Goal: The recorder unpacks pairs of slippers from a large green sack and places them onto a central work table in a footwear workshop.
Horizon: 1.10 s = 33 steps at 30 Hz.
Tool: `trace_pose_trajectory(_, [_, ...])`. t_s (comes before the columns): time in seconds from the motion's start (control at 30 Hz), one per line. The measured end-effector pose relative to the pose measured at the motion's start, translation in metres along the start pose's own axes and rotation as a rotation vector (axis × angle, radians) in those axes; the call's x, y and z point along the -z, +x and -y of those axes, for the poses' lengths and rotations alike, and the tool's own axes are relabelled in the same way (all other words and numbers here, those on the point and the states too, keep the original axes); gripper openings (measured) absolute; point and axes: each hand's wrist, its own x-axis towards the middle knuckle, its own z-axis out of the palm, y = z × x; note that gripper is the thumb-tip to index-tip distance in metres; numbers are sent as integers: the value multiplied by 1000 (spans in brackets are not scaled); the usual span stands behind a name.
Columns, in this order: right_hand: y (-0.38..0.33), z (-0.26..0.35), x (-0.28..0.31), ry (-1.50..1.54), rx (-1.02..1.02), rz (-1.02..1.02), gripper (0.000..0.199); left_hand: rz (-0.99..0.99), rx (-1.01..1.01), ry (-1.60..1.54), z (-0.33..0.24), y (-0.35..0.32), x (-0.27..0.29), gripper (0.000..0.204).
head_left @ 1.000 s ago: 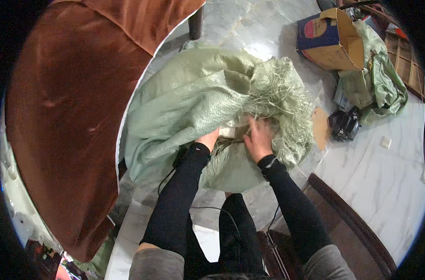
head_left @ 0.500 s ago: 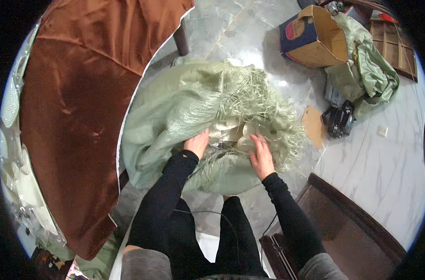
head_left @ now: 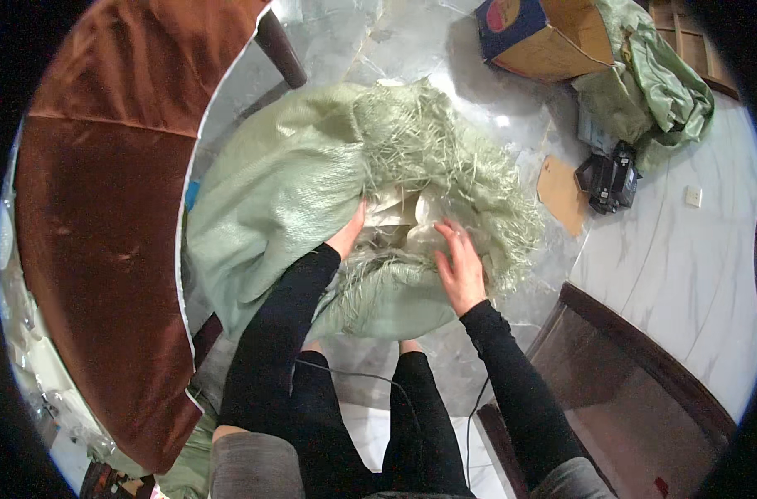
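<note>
A large pale green woven sack (head_left: 287, 183) with a frayed, stringy mouth lies on the marble floor in front of my legs. Pale cream material (head_left: 403, 218) shows inside its opening. My left hand (head_left: 347, 237) reaches into the mouth from the left, its fingers hidden among the folds. On the right my right hand (head_left: 460, 268) rests flat with fingers spread on the sack's lower frayed lip. Both arms wear black sleeves.
A round table under a brown velvet cloth (head_left: 104, 216) fills the left side. An open cardboard box (head_left: 544, 33), a second green sack (head_left: 661, 83), a black object (head_left: 611, 176) and a cardboard scrap (head_left: 561, 193) lie at upper right. Dark wooden furniture (head_left: 628, 382) stands lower right.
The view has drawn closer to the sack. My right hand has slid out toward the right and flattened on the frayed edge. The left hand has stayed at the opening.
</note>
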Motion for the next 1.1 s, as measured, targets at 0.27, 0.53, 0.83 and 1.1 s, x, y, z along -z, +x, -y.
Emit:
trace_pose_trajectory(0.27, [-36,42,60,106,37,-129,39,583,-43,-884,31,-40,171,57])
trace_pose_trajectory(0.53, [-68,54,67,37,41,-99,44,652,-27,-728,61,-88,343,56])
trace_pose_trajectory(0.83, [-90,51,14,1059,-126,27,41,741,-216,-1049,85,-119,473,47])
trace_pose_trajectory(1.1, [-165,229,70,1495,-292,79,51,689,-36,-1362,99,-167,563,53])
